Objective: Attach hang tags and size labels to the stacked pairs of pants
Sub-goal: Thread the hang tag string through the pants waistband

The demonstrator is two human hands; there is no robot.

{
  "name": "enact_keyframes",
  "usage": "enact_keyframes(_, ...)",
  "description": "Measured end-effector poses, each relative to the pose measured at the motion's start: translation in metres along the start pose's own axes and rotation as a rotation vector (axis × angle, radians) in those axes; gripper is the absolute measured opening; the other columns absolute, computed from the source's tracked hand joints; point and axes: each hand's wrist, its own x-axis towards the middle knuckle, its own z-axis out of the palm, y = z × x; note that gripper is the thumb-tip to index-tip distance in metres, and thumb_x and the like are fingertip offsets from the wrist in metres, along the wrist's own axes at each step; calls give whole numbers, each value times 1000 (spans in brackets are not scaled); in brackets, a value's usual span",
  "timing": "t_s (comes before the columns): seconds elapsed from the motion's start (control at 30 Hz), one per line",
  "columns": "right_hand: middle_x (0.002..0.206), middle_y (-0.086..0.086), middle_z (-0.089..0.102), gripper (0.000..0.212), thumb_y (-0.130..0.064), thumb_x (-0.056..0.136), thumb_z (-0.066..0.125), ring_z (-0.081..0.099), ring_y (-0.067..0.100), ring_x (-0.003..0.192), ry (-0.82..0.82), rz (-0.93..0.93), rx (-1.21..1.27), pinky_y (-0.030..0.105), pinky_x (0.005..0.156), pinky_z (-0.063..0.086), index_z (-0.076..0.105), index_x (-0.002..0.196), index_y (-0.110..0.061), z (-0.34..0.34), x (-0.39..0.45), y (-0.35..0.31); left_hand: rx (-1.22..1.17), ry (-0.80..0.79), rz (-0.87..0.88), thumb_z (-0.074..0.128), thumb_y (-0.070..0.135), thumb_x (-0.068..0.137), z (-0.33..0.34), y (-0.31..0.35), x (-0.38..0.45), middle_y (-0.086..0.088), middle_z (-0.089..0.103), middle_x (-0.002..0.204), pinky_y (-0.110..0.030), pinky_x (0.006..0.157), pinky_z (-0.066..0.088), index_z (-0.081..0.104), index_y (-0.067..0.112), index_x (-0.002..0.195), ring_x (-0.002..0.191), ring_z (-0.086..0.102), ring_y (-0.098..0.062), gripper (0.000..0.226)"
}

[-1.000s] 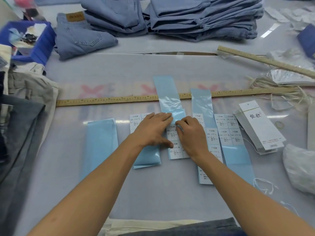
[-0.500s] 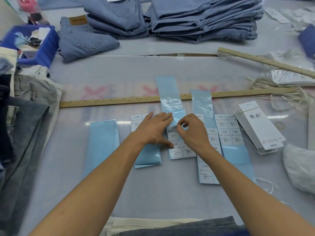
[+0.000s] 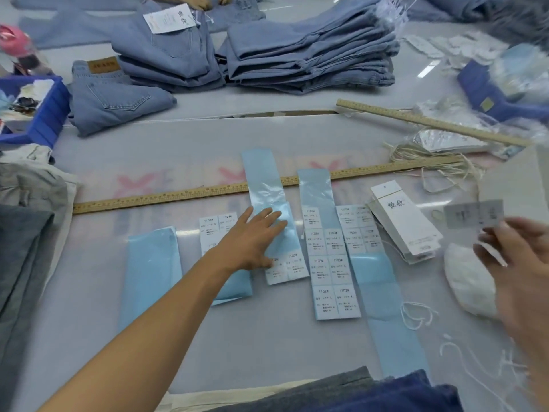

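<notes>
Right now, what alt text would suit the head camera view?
A person's left hand presses flat on a pale blue sticker backing strip while the right hand pinches a peeled white size label; folded light blue jeans are stacked behind.

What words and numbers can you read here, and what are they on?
"1103#": size stickers on the blue strips; small print below is blurred.
Two brush characters: white hang tags, unclear.
Leather patch on jeans: lettering blurred.
Rulers: marks too small.
Sticker in right hand: blurred.
</notes>
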Motion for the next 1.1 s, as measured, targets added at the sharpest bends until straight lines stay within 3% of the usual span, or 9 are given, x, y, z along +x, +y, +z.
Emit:
enact_keyframes(0.07,88,-6,73,12,-36,85,77,68,6,80,68,23,-127,18,77,58,73,95,-30,-24,-18,4,-27,4,34,68,30,92,-9,24,3,0,19,169,-47,127,-1,18,28,161,157,8,-20,85)
enact_keyframes(0.17,77,-5,74,8,-9,91,70,68,3,70,102,76,-148,12,70,56,73,91,-17,-38,-55,40,-257,128,83,61,23,95,-27,80,19,3,48,154,-44,119,28,32,32,156,140,42,-23,68)
enact_keyframes(0.27,74,7,69,8,2,92,64,67,1,63,221,193,-69,13,64,58,68,99,-1,-45,-76,64,-298,275,206,59,26,99,-40,152,49,-1,64,134,-42,96,48,55,26,141,120,57,-27,41)
enact_keyframes(0.33,78,10,65,7,0,94,64,65,5,65,290,261,33,13,61,57,68,92,-6,-46,-83,67,-210,341,272,62,31,98,-43,195,74,-5,65,121,-40,82,47,63,18,128,111,58,-30,33)
enact_keyframes(0.43,83,7,70,14,-5,95,64,63,11,72,299,269,130,17,63,57,69,87,-14,-47,-89,65,-25,328,303,68,39,94,-43,235,104,-9,60,114,-36,71,35,65,11,118,107,55,-30,37)
enact_keyframes(0.57,85,-1,76,17,-11,95,67,66,12,79,266,228,139,30,76,56,74,83,-21,-52,-86,49,16,373,229,59,8,95,-39,249,119,-11,59,106,-36,60,35,63,6,105,100,57,-31,11)
enact_keyframes(0.97,80,-2,73,13,-8,96,65,65,11,75,275,243,263,32,78,54,71,89,-17,-69,-94,42,104,501,130,60,3,95,-58,244,114,-13,65,90,-36,55,36,66,1,90,85,61,-32,8)
enact_keyframes(1.03,81,-2,73,11,-8,95,65,66,10,75,278,238,275,31,78,55,71,90,-17,-72,-93,41,36,549,109,65,8,93,-57,241,116,-10,65,86,-34,56,35,66,5,85,85,61,-31,9)
enact_keyframes(1.1,82,-1,74,9,-9,95,66,66,9,74,278,238,282,31,78,55,70,91,-16,-75,-93,41,-197,539,27,74,21,91,-56,238,119,-2,65,87,-33,60,39,69,12,82,86,59,-24,14)
